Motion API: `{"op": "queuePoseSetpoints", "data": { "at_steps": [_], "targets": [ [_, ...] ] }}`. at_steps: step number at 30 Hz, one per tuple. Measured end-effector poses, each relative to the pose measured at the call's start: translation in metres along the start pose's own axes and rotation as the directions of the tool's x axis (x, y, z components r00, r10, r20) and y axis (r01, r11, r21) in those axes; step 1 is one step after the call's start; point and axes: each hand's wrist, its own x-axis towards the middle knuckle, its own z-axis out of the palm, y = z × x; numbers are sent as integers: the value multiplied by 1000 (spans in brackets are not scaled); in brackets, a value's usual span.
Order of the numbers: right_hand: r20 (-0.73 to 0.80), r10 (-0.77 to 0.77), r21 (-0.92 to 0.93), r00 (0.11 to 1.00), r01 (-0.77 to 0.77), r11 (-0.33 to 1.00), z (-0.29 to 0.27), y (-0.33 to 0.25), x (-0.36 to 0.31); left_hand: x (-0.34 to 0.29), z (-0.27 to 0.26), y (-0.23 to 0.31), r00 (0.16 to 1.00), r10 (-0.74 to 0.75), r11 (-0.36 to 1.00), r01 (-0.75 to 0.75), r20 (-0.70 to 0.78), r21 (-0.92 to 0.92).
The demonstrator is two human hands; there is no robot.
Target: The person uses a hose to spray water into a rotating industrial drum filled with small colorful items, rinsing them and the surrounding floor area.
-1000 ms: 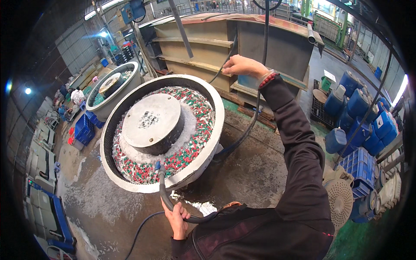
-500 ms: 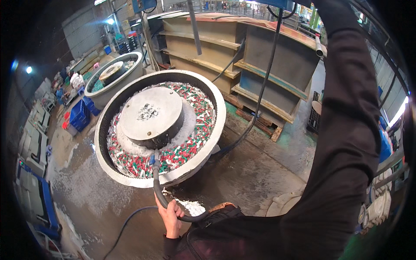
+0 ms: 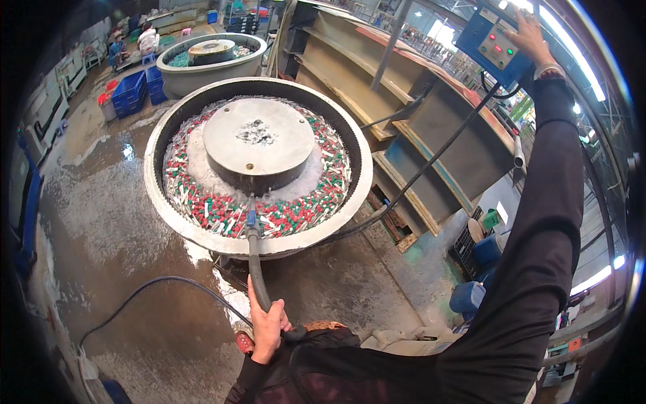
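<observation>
The left hand [image 3: 267, 330] grips a dark hose [image 3: 254, 266]; the right hand [image 3: 529, 42] is raised at a blue control box [image 3: 494, 48].
The left fingers are curled closed around the hose, one lying along its side; from them it runs forward over the near rim of a round tub [image 3: 363, 161], its blue fitting [image 3: 252, 217] beyond the fingertips, above red, green and white pieces [image 3: 208, 210]. The right fingers are spread with nothing visible in their hold, near the box's upper right side, beside its lit buttons; I cannot tell whether they touch it.
</observation>
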Motion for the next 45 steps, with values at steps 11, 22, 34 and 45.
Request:
{"op": "queuePoseSetpoints", "data": {
  "at_steps": [11, 22, 34, 45],
  "targets": [
    [123, 164, -120, 979, -149, 981, 21, -155, -6, 8, -32, 6, 997, -34, 998, 38, 72, -56],
    [62, 88, -227, 994, -72, 971, 41, -181, 13, 20, -37, 8, 990, -31, 996, 42, 141, -73],
    [19, 56, -302, 998, -48, 952, 47, -176, 12, 20, -32, -4, 994, -21, 995, 31, 110, -93],
    [-15, 37, -353, 999, -39, 935, 50, -155, 16, 15, -25, -17, 995, -4, 997, 11, 96, -70]
  ]
}}
